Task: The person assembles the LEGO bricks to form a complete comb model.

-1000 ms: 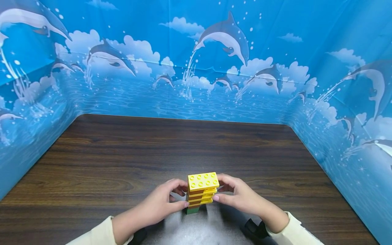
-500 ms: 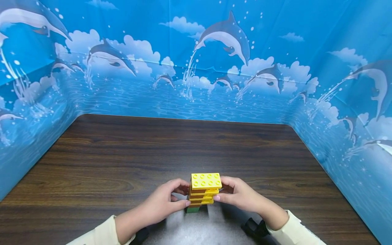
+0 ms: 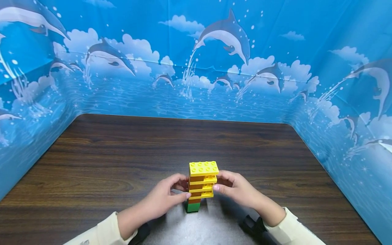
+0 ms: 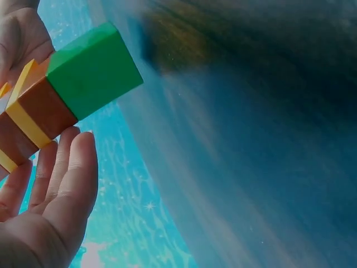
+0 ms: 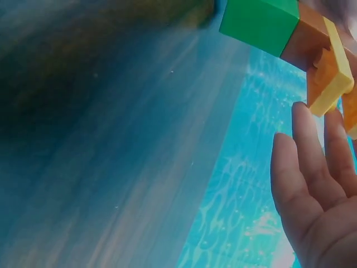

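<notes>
A tower of toy building bricks (image 3: pixel 196 187) stands upright near the front of the table, with a green brick (image 3: pixel 193 207) at its bottom. Above it, brown bricks alternate with yellow plates that jut out to the right; a yellow plate (image 3: pixel 203 168) with round studs tops it. My left hand (image 3: pixel 160 197) holds the tower's left side, thumb in front and fingers behind. On the other side, my right hand (image 3: pixel 239 189) holds the jutting plates, its thumb at the front edges. In the right wrist view, fingertips (image 5: pixel 301 111) reach a yellow plate (image 5: pixel 334 84).
Dark wood-grain tabletop (image 3: pixel 183 143) spreads around the tower. A blue dolphin-print curtain (image 3: pixel 196 68) borders it at the back and both sides. Dark straps (image 3: pixel 255 226) sit at the wrists, by the pale sleeves.
The tower's top has moved away from me and up in the head view, after a slight shift right, so more of its front shows. Both hands have moved along with it.
</notes>
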Demonstrator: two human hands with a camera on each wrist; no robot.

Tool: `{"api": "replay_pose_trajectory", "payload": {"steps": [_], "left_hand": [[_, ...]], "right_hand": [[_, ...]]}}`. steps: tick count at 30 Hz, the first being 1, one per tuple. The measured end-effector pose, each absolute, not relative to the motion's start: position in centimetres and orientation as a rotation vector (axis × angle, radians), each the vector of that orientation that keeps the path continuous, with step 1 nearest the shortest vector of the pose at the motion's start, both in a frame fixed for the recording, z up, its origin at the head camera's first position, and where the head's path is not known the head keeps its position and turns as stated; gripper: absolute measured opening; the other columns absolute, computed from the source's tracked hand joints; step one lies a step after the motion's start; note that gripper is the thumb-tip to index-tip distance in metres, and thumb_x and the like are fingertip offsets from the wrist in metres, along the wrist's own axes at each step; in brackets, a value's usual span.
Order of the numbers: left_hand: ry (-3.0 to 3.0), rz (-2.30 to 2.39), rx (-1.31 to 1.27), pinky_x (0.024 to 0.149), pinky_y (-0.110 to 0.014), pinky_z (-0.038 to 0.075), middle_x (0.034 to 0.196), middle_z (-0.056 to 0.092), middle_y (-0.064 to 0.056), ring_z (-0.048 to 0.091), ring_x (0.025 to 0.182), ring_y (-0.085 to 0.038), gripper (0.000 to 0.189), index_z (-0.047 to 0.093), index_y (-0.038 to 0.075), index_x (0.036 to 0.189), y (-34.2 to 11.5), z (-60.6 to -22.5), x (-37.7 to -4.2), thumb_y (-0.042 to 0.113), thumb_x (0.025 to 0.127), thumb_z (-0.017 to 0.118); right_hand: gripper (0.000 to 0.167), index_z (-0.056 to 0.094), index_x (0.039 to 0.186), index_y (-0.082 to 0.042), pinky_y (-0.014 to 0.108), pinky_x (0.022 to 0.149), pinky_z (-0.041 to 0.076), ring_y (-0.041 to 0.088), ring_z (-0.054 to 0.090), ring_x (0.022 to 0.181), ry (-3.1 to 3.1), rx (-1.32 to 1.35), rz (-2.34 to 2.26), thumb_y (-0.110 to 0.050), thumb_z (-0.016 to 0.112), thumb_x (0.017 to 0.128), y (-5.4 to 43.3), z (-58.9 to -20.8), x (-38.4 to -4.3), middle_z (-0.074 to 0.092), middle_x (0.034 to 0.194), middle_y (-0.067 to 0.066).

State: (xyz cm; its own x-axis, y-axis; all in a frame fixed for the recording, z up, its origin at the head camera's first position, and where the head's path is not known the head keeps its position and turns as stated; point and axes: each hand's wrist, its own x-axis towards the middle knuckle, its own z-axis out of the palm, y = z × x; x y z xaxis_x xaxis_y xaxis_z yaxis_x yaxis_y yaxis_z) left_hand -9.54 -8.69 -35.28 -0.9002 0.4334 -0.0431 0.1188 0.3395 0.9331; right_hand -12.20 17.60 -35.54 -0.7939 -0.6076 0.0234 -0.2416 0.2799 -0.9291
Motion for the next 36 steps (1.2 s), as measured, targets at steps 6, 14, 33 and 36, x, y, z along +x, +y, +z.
{"api": "replay_pose_trajectory", "payload": {"steps": [6, 14, 33, 36], "left_hand": [[2.323, 1.618, 0.478, 0.075, -0.032, 0.051, 0.109, 0.062, -0.01, 0.061, 0.095, -0.02, 0.044, 0.053, -0.005, 0.123, -8.7, -35.0, -10.1, 0.021, 0.091, 0.065], [2.187, 1.734, 0.359, 0.074, -0.04, 0.056, 0.107, 0.059, -0.015, 0.063, 0.092, -0.024, 0.045, 0.048, -0.009, 0.124, -8.7, -35.2, -11.3, 0.019, 0.092, 0.063], [2.055, 1.803, 0.144, 0.074, -0.04, 0.057, 0.114, 0.06, -0.018, 0.062, 0.086, -0.021, 0.043, 0.044, -0.006, 0.128, -8.8, -35.5, -14.3, 0.019, 0.095, 0.055], [2.053, 1.798, 0.115, 0.074, -0.04, 0.057, 0.116, 0.059, -0.019, 0.062, 0.085, -0.021, 0.043, 0.044, -0.006, 0.128, -8.8, -35.6, -14.8, 0.019, 0.095, 0.055]], "right_hand": [[0.045, 0.049, 0.135, 0.004, 0.03, 0.088, 0.052, 0.027, 0.06, 0.11, 2.249, -0.749, -1.532, -0.019, 0.058, 0.097, 17.3, -35.3, -12.7, 0.06, 0.125, 0.018], [0.053, 0.043, 0.139, 0.004, 0.03, 0.089, 0.052, 0.03, 0.059, 0.111, 2.19, -0.68, -1.542, -0.019, 0.061, 0.095, 16.8, -35.2, -13.8, 0.057, 0.128, 0.02], [0.064, 0.034, 0.146, 0.002, 0.039, 0.091, 0.051, 0.027, 0.057, 0.111, 2.125, -0.499, -1.605, -0.014, 0.065, 0.092, 15.7, -35.4, -16.3, 0.051, 0.132, 0.024], [0.063, 0.035, 0.146, 0.001, 0.041, 0.091, 0.051, 0.027, 0.059, 0.109, 2.135, -0.469, -1.601, -0.015, 0.064, 0.093, 15.5, -35.6, -16.7, 0.052, 0.132, 0.025]]}}
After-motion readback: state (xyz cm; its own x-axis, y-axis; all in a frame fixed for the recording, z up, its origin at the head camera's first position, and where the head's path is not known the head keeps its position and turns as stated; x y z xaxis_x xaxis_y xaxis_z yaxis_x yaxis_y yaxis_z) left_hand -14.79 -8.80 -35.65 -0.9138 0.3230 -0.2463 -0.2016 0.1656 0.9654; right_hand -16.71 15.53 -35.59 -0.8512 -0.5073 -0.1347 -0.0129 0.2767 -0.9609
